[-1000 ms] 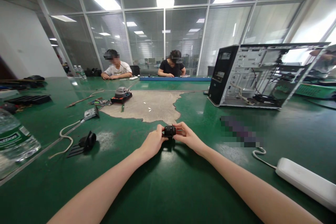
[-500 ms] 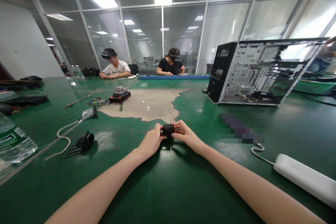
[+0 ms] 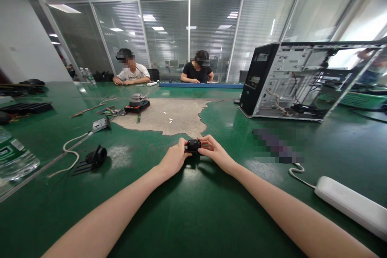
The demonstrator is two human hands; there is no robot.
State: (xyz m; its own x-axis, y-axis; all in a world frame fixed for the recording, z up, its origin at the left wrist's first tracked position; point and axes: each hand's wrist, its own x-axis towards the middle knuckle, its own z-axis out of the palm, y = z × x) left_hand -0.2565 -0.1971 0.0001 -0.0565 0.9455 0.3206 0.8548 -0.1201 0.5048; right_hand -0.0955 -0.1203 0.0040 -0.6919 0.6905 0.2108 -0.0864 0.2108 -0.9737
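Observation:
A small black cylindrical part (image 3: 192, 146) is held between my two hands just above the green table (image 3: 193, 209). My left hand (image 3: 175, 156) grips its left side, thumb below and fingers above. On its right side, the fingers and thumb of my right hand (image 3: 215, 149) pinch the rim. The fingertips partly cover the part, and its fine details are too small to tell. A black bracket-like piece with long prongs (image 3: 96, 158) lies on the table to the left of my hands.
An open computer case (image 3: 284, 82) stands at the right. A white power strip (image 3: 347, 201) lies at the near right, a water bottle (image 3: 16, 155) at the left. Across the table sit two people (image 3: 131, 68). A black-and-orange device (image 3: 137, 104) rests beyond my hands.
The whole view has shifted slightly, with the background a little higher in the frame. Both hands keep hold of the black part, and the fingers of my right hand have moved slightly on it.

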